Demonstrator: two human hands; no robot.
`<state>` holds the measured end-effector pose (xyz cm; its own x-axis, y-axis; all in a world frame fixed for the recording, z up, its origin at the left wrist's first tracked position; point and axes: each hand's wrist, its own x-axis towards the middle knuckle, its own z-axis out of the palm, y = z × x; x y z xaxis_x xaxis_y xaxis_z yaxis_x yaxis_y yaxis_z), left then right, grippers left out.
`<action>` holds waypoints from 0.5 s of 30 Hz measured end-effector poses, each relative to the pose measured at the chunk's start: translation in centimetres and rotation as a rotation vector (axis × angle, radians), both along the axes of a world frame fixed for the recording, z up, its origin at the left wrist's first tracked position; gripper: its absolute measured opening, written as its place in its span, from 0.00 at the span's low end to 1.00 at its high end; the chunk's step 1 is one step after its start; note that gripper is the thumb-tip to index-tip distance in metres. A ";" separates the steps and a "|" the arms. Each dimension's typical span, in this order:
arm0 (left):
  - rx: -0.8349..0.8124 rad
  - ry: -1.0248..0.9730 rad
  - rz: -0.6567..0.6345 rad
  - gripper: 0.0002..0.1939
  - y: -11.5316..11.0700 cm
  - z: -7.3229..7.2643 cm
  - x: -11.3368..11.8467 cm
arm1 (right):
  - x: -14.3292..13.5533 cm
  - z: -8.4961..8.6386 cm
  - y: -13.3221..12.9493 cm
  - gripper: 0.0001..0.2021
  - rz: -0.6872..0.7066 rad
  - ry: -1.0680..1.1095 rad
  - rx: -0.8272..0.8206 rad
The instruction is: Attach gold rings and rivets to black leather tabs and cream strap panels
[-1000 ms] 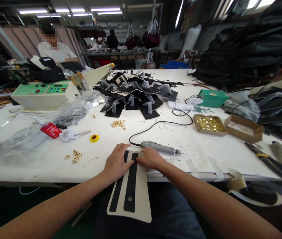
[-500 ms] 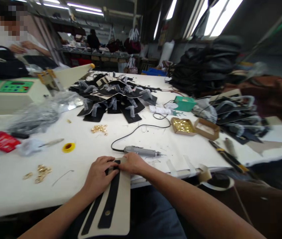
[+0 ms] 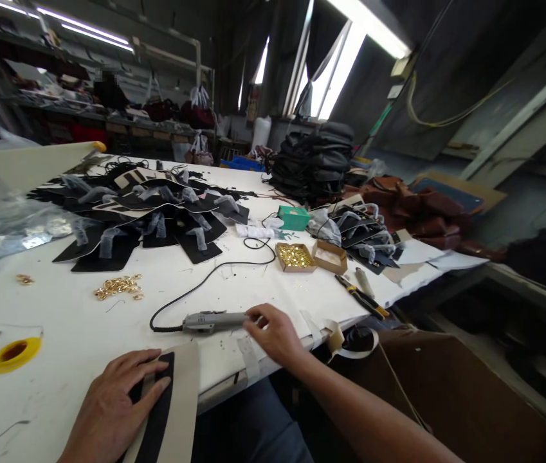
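My left hand (image 3: 118,399) is at the near table edge, its fingers and thumb closed on a black strap (image 3: 161,411). This strap runs along a beige panel (image 3: 186,386), whose lower part is cut off by the view. To the right, my right hand (image 3: 275,334) has curled fingers around the front end of a grey electric screwdriver (image 3: 215,321). The fingers hide its tip. The screwdriver lies on the table with its black cord (image 3: 195,289) looping away behind it.
Gold clasps (image 3: 117,287) and a yellow tape roll (image 3: 15,355) lie on the left. Black panels with wrapped handles (image 3: 157,218) are piled behind. Right of centre are a box of gold hardware (image 3: 295,257), another small box (image 3: 329,256) and pliers (image 3: 362,297).
My right hand has left the panel and moved right to the screwdriver's front end. My left hand stays on the strap. The view has turned right.
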<state>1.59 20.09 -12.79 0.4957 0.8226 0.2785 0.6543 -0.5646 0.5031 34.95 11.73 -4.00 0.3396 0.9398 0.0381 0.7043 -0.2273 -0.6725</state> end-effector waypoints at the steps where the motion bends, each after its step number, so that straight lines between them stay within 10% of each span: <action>1: -0.003 -0.003 0.002 0.16 0.0 -0.2 0.0 | 2.9 0.1 -0.4 0.11 -0.119 -0.052 -0.029; 7: -0.015 -0.008 0.029 0.17 0.0 -0.9 -0.2 | 16.3 -0.5 -1.2 0.16 -0.389 -0.193 -0.118; 15: -0.012 -0.017 0.036 0.16 -0.3 -1.2 -0.3 | 19.0 -1.6 0.6 0.15 -0.334 -0.202 -0.246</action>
<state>1.25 19.83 -14.03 0.4611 0.8432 0.2765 0.6653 -0.5347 0.5210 53.93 12.36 -5.55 0.6338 0.7697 -0.0761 0.6767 -0.5995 -0.4273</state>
